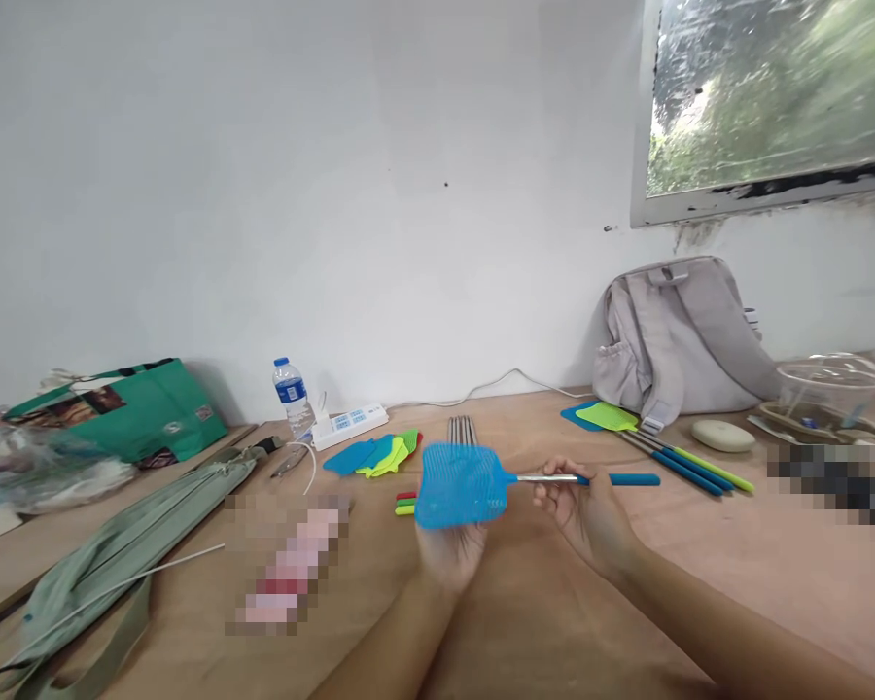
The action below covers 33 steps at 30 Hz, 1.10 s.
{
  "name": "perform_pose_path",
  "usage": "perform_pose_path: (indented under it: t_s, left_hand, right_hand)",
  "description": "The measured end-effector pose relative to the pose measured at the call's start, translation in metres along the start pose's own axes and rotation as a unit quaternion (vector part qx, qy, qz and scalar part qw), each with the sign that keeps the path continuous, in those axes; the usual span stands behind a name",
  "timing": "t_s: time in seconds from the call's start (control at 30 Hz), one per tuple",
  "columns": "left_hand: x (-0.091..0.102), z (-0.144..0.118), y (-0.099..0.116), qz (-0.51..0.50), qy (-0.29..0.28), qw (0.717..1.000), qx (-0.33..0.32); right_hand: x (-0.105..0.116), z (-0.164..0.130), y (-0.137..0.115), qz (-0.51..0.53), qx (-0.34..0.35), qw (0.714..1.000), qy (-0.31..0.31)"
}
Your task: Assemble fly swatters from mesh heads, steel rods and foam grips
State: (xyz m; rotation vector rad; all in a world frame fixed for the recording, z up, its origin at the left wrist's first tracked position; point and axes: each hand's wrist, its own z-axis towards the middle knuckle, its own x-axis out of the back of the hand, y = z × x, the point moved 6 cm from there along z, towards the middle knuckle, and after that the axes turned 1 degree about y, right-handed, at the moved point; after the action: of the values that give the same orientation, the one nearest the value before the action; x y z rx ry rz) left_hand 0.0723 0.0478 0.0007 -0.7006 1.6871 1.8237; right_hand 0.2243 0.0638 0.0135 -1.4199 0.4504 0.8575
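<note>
A blue fly swatter (462,484) is held level above the table, its mesh head to the left and its metal shaft to the right. My right hand (587,515) is closed around the shaft close to the blue handle (631,479). Behind and under the mesh head is my left hand (452,556), palm showing below it; its fingers are hidden by the mesh. Several metal rods (462,430) show beyond the head, partly covered by it. Red and green handles (405,508) stick out at its left.
Blue and green swatter heads (365,455) lie left of centre. On the right are more swatters (682,462), a grey backpack (685,331) and a pale oval object (723,436). A power strip (350,425), water bottle (292,394), green bag (153,413) and grey-green fabric case (146,535) are leftward.
</note>
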Motion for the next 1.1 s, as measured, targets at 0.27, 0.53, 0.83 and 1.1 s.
perform_pose_path:
  t_s: [0.27, 0.53, 0.83, 1.1]
  left_hand:
    - [-0.025, -0.012, -0.022, 0.075, -0.075, 0.994, -0.012]
    - [-0.003, 0.004, -0.017, 0.063, 0.046, 0.997, 0.006]
    - [0.003, 0.008, -0.015, 0.113, 0.085, 0.988, 0.058]
    - [0.012, 0.02, 0.005, 0.144, 0.102, 0.982, 0.061]
  right_hand:
    - [0.015, 0.007, 0.015, -0.002, 0.0, 0.999, 0.037]
    - [0.012, 0.0, 0.024, -0.114, -0.069, 0.991, 0.018]
    - [0.015, 0.006, 0.024, -0.19, -0.038, 0.981, -0.02]
    - [0.016, 0.023, 0.019, -0.26, 0.023, 0.963, -0.067]
